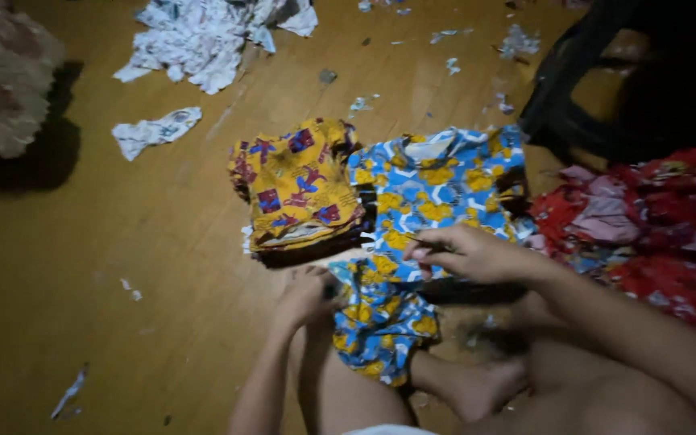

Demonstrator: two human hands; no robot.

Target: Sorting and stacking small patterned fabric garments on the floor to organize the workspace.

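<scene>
Cloth, thin and printed in blue, white and yellow (432,189), spread on the wooden floor (82,266) in front of the crossed legs, one end trailing down toward the knees. Soft and light by the look of it, limp rather than stiff, likely to slump and crease wherever lifted; best taken at a hem or corner, pinched in a fold. Left hand (309,294) closed on the lower edge of that blue cloth, fingers curled around it. Right hand (465,254) resting on the middle of the cloth, fingers pinched on something thin and dark, too small to identify. Just beside on the left, touching, a folded stack of yellow cloth with red and blue figures (296,185). Red garments heaped (654,225) at the right. White paper scraps (203,36) scattered near the top; no packages, labels or signs readable.
</scene>
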